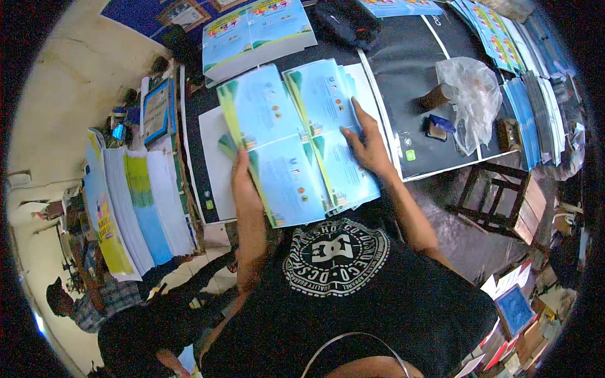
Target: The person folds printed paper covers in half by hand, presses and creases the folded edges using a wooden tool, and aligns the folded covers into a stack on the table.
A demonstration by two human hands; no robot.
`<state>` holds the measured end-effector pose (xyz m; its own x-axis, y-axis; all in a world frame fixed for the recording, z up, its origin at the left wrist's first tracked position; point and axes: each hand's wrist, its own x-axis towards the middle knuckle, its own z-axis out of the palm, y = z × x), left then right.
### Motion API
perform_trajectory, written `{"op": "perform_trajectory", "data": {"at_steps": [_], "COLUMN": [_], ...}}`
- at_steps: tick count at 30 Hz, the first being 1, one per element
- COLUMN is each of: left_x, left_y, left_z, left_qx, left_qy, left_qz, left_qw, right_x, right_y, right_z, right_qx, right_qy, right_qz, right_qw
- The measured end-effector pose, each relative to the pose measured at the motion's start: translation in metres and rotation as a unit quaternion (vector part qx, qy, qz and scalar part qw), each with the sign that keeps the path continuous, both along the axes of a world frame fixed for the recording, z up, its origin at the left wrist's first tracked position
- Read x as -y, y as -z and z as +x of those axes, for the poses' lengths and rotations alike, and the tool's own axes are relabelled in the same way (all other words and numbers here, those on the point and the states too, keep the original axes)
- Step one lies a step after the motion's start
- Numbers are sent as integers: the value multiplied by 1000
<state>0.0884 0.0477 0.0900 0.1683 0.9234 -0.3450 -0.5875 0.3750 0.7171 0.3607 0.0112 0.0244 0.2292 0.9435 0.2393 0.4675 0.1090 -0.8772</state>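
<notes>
A loose batch of printed sheets (277, 167), light blue with green and yellow borders, lies fanned into overlapping columns in front of my chest. My left hand (247, 189) grips its left edge, thumb along the top side. On the right edge is my right hand (372, 143), its thumb and forefinger pressed on the upper face and its other fingers partly hidden. White paper (211, 142) shows beneath the sheets on the black table covering (413, 120). Just beyond sits a thick stack of similar prints (258, 41).
A plastic bag (476, 101), a brown cylinder (435, 96) and a small blue-edged box (439, 128) lie to the right. Tall paper stacks (142, 211) stand at left; more stacks (535, 120) line the right end. A wooden stool (504, 198) and another person (120, 302) are nearby.
</notes>
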Motion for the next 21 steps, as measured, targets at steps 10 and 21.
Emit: {"op": "perform_trajectory", "data": {"at_steps": [10,21], "left_x": [-9,-4], "left_y": [49,52], "left_z": [39,69], "left_qx": [-100,126], "left_qy": [71,130], "left_qz": [19,-75], "left_qw": [992,981], "right_x": [2,-3], "right_y": [-6,9], "right_z": [-2,2], "right_qx": [49,25], "right_qy": [-19,-39], "right_qz": [-73,-63], "right_qw": [996,997]}}
